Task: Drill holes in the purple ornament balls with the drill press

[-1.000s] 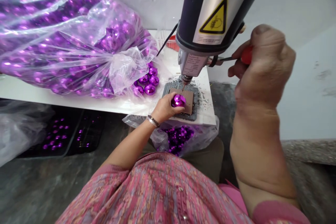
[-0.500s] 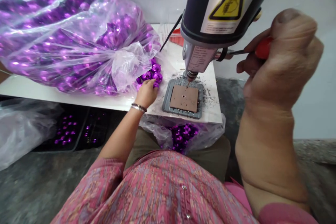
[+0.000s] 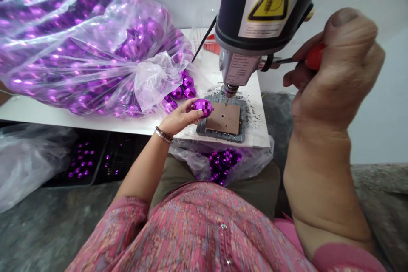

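My left hand (image 3: 182,118) is closed on a shiny purple mirror ball ornament (image 3: 202,107), held between thumb and fingers over the left edge of the drill's grey base (image 3: 201,128). On that base lies a flat brown board (image 3: 223,124) with a small hole, and the drill bit (image 3: 226,102) points down at its far edge. My right hand (image 3: 342,59) is wrapped round the red knob (image 3: 315,56) of the lever on the drill press (image 3: 251,17). More purple balls (image 3: 189,92) lie loose at the bag's mouth, just behind my left hand.
A large clear plastic bag (image 3: 95,51) full of purple balls covers the left of the white table (image 3: 134,126). Dark shavings are scattered round the drill base. Below the table edge hangs an open bag of purple balls (image 3: 225,163). Black crates (image 3: 81,159) stand on the floor at left.
My left hand has picked up a purple ball from the loose ones by the bag and brought it right, to the edge of the drill base. My right hand stays on the lever knob.
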The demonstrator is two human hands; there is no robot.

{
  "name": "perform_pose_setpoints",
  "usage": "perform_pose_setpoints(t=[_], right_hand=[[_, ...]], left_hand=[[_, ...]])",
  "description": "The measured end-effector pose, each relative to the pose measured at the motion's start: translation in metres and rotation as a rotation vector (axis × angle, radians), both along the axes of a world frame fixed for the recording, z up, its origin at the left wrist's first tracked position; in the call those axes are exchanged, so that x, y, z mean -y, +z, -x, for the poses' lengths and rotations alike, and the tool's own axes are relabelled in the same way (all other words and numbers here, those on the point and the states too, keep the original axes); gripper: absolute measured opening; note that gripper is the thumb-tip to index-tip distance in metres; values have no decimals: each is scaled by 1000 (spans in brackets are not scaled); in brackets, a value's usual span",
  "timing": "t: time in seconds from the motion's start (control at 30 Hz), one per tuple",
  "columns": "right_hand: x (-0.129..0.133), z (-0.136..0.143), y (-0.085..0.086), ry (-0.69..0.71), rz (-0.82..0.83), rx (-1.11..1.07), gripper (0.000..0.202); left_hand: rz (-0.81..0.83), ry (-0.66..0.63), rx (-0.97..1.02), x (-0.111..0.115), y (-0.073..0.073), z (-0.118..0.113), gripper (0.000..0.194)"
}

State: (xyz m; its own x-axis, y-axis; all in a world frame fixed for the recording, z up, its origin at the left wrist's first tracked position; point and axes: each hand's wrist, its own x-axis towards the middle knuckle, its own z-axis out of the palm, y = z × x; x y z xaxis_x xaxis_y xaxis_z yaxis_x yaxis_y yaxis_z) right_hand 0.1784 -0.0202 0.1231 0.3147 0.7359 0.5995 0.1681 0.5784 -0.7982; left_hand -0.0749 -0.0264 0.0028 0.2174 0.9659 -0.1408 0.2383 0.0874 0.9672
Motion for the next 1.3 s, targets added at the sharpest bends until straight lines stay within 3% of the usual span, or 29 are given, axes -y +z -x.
perform_pose_setpoints(t=[0.07, 0.17, 0.3, 0.53, 0.93, 1.1, 1.3], right_hand=[[-1, 0, -1, 10, -6, -8, 36], [-5, 1, 0, 41, -72, -39, 37], [-7, 3, 3, 29, -59, -48, 33], [2, 5, 8, 72, 2, -51, 32], [8, 6, 10, 118, 19, -39, 29], [7, 2, 4, 86, -3, 42, 32], [21, -4, -17, -9, 47, 183, 24]], left_hand=[[127, -34, 191, 3, -3, -10, 53], [178, -23, 250, 0, -9, -25, 47], [31, -21, 27, -10, -8, -40, 52], [-195, -20, -432, -19, 3, -53, 35], [-305, -151, -690, -32, 10, -71, 39], [-239, -140, -582, -36, 1, -75, 60], [-188, -135, -436, -34, -9, -73, 61]])
